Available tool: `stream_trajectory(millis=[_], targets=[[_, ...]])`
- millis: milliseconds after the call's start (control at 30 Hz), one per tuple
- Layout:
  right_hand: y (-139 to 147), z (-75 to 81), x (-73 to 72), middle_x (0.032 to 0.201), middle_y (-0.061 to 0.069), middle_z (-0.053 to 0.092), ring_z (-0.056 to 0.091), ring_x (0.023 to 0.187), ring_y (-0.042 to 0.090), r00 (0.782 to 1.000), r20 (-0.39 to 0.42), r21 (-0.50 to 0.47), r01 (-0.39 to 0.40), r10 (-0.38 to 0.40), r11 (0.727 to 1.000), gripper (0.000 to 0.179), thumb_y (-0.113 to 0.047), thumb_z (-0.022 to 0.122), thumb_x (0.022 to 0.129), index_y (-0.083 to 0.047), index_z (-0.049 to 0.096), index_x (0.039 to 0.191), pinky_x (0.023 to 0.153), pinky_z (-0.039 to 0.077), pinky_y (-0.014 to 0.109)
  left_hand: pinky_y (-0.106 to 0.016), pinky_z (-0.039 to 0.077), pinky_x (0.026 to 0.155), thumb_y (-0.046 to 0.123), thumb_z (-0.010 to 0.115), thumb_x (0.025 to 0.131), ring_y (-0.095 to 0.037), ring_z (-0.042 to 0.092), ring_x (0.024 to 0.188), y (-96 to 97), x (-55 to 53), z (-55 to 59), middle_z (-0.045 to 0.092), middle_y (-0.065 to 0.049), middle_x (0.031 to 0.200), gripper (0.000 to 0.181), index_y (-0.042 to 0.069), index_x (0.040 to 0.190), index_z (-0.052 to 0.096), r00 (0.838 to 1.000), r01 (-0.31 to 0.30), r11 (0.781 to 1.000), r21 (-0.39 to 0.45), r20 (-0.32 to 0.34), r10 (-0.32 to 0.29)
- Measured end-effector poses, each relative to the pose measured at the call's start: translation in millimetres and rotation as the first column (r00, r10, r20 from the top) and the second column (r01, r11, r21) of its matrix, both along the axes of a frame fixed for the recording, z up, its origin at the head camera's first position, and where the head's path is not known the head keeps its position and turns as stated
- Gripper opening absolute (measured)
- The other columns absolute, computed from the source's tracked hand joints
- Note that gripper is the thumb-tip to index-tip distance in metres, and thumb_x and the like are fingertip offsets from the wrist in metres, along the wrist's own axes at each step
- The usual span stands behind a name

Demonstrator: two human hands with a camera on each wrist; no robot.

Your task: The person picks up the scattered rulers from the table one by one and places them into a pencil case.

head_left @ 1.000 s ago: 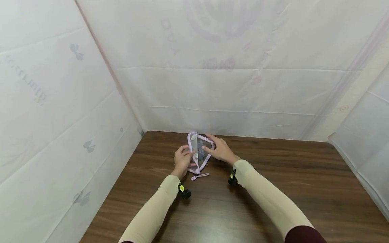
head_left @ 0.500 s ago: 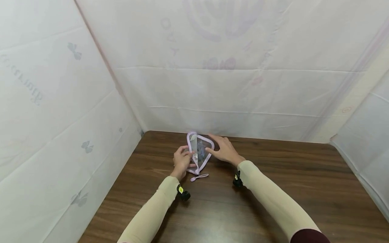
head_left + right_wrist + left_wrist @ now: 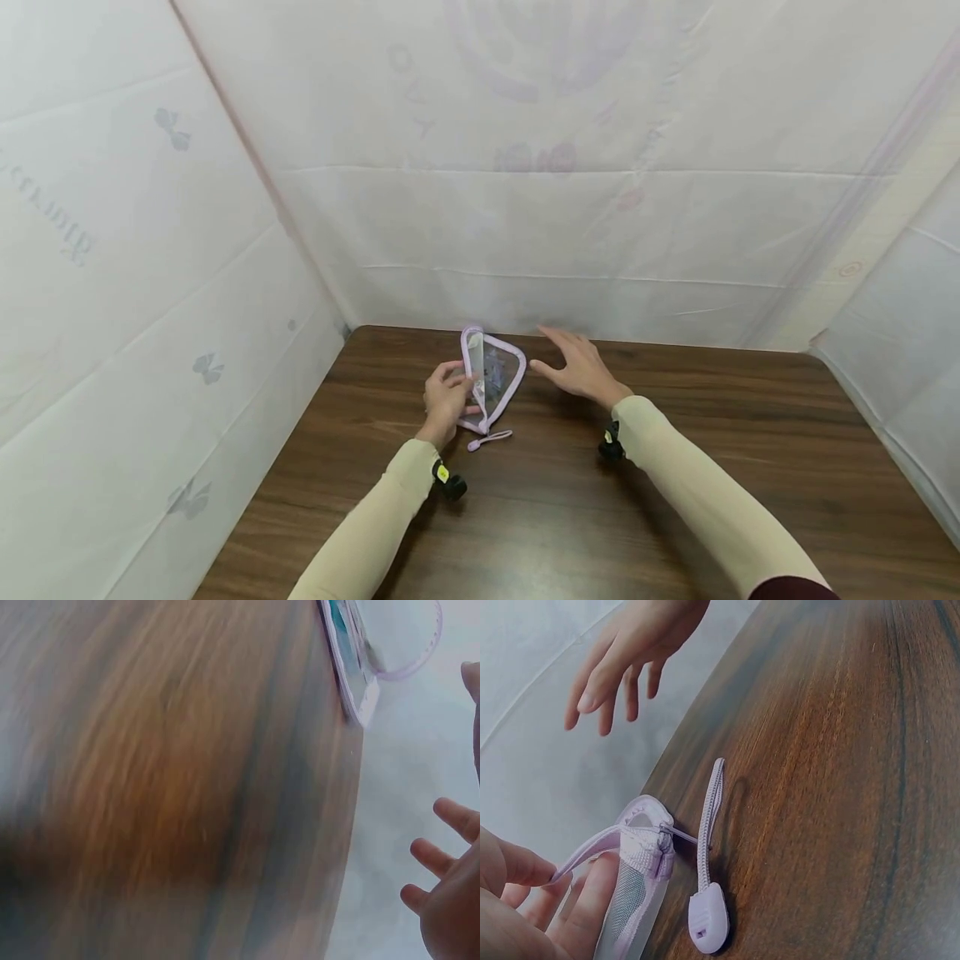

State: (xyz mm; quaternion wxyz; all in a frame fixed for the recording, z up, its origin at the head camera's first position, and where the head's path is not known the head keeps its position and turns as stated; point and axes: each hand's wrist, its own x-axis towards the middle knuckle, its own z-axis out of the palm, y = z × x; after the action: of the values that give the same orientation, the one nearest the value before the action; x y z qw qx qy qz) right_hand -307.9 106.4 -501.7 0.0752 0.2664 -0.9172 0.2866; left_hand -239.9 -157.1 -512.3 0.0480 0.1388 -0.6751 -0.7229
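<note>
A zip pouch [image 3: 504,377] with lilac edging and see-through mesh sides lies near the back of the table, its mouth spread apart. Bluish contents show through the mesh, too unclear to name. My left hand [image 3: 446,398] pinches the near-left lilac edge between thumb and fingers, as the left wrist view shows at the zip end [image 3: 646,844]. A lilac zip pull [image 3: 709,919] with a cord loop trails on the wood. To the right of the pouch, my right hand [image 3: 583,368] hovers with fingers spread, touching nothing; the right wrist view shows its fingers [image 3: 435,859] apart from the pouch.
The brown wood-grain table [image 3: 735,467] has its back edge close behind the pouch. Whitish printed sheeting [image 3: 570,233] hangs at the back, and more of it [image 3: 150,350] stands along the left side and at the right.
My right hand has drawn away from the pouch's right edge and moved to the right. My left hand keeps its grip, and the pouch has stayed nearly where it was.
</note>
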Motion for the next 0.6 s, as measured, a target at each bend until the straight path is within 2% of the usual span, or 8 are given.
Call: stream_trajectory(millis=[133,300,600], targets=[[11,4.7,2.0,0.159,0.011,0.043,0.037,0.144,0.043,1.0,-0.01,0.011,0.016,-0.016,1.0,0.075,-0.057,0.062,0.098,-0.018,0.039,0.159,0.118,0.025,0.069,-0.04,0.065,0.056,0.003,0.072,0.095,-0.026,0.073,0.082,-1.5,0.2,-2.6,0.071,-0.022,0.118,0.036,0.008,0.129,0.062,1.0,-0.003,1.0,0.014,-0.01,0.003],[23,8.9,3.4,0.159,0.011,0.044,0.037,0.142,0.043,0.999,-0.015,0.021,0.048,-0.047,0.999,0.074,-0.057,0.061,0.098,-0.02,0.04,0.159,0.115,0.027,0.07,-0.041,0.066,0.061,0.001,0.072,0.093,-0.028,0.073,0.088,-4.5,2.0,-3.4,0.068,-0.022,0.127,0.049,0.007,0.139,0.054,1.0,0.007,1.0,0.025,-0.005,-0.007],[35,12.4,4.9,0.159,0.012,0.043,0.036,0.144,0.043,0.998,-0.011,0.045,0.07,-0.069,0.997,0.074,-0.056,0.062,0.098,-0.019,0.039,0.159,0.116,0.025,0.072,-0.043,0.066,0.064,0.002,0.076,0.092,-0.032,0.074,0.091,-7.4,1.2,-2.0,0.064,-0.022,0.133,0.064,0.007,0.147,0.045,0.999,0.036,0.999,0.024,0.008,-0.036]])
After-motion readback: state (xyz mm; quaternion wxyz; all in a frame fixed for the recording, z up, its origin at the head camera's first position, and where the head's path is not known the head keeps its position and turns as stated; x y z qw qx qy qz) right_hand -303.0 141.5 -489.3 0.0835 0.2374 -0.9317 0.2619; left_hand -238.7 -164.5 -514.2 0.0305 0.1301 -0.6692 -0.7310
